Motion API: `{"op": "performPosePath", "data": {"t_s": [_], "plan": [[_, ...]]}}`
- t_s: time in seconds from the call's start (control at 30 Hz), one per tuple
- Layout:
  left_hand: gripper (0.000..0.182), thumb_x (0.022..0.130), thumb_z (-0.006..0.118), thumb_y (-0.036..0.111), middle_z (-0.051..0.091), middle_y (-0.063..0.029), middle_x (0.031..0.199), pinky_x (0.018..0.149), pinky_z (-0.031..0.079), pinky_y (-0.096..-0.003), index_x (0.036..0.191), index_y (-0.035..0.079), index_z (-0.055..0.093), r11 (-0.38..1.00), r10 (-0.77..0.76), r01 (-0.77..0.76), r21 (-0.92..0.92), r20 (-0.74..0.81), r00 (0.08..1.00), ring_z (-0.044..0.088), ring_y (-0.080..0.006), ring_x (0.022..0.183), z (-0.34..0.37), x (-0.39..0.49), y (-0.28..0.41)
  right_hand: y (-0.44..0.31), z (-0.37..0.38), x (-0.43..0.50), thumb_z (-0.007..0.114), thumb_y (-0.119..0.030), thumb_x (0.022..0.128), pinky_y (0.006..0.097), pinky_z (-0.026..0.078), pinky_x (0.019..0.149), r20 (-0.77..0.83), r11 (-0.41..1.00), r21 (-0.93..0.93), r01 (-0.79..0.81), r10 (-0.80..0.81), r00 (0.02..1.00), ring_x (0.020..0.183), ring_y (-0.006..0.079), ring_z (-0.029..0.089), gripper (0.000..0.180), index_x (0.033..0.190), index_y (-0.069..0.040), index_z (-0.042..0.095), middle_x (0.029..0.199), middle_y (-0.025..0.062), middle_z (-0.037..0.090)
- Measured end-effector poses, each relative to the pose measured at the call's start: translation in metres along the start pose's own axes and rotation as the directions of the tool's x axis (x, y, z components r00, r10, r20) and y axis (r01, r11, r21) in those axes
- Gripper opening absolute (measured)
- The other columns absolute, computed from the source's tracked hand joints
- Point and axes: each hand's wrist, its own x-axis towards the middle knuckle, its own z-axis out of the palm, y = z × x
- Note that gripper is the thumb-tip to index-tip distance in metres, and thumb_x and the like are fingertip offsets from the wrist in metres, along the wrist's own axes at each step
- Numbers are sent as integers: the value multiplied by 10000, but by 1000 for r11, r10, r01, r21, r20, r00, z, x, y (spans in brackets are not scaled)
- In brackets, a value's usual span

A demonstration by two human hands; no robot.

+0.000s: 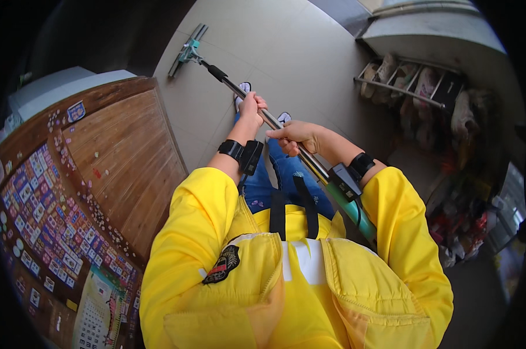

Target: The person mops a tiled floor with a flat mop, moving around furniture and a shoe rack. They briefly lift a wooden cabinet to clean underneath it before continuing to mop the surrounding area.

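A sponge-type floor mop with a metal pole slants across the view, from the upper left down past my right arm. Its wide flat head, with a teal joint, rests on the tiled floor. My left hand is wrapped around the pole at mid-length. Slightly further up the shaft, my right hand grips it too, with the thumb laid along the top. The teal upper end of the handle passes under my right forearm. Black devices are strapped to both wrists.
A wooden door covered with small stickers and a calendar stands close on my left. At right, a metal shoe rack holds several shoes. Pale floor tiles extend ahead, and a cluttered pile sits beside my right elbow.
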Motion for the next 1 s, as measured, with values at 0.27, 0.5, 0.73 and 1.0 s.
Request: {"op": "performPosePath", "data": {"t_s": [0.27,0.5,0.73,1.0], "plan": [[252,873,480,103,302,-3,524,336,288,-233,680,72,322,1000,12,-15,-28,-121,993,279,-110,378,18,-3,35,-39,37,-5,577,-334,892,187,240,317,-30,994,56,-91,93,995,359,40,278,440,582,-124,346,481,-48,302],[296,880,487,117,324,-7,522,336,293,-240,640,92,315,991,71,-55,119,-128,989,295,-105,377,-5,22,86,-52,58,51,590,-253,888,228,268,330,-105,999,20,40,-38,994,353,74,315,374,642,-102,352,492,-11,345],[327,906,499,193,327,12,510,360,297,-240,647,97,323,994,63,-59,92,-39,997,304,-103,387,-25,52,125,-67,62,94,543,-325,898,246,437,384,-27,996,54,74,-72,997,419,107,464,290,864,-44,483,546,11,447],[448,858,513,336,475,-51,431,467,405,-363,480,104,449,853,353,-223,472,-208,912,464,-205,410,-48,19,8,43,41,10,481,-384,926,263,373,290,-120,984,-131,124,-140,983,322,126,440,320,924,-65,454,487,18,449]]}}
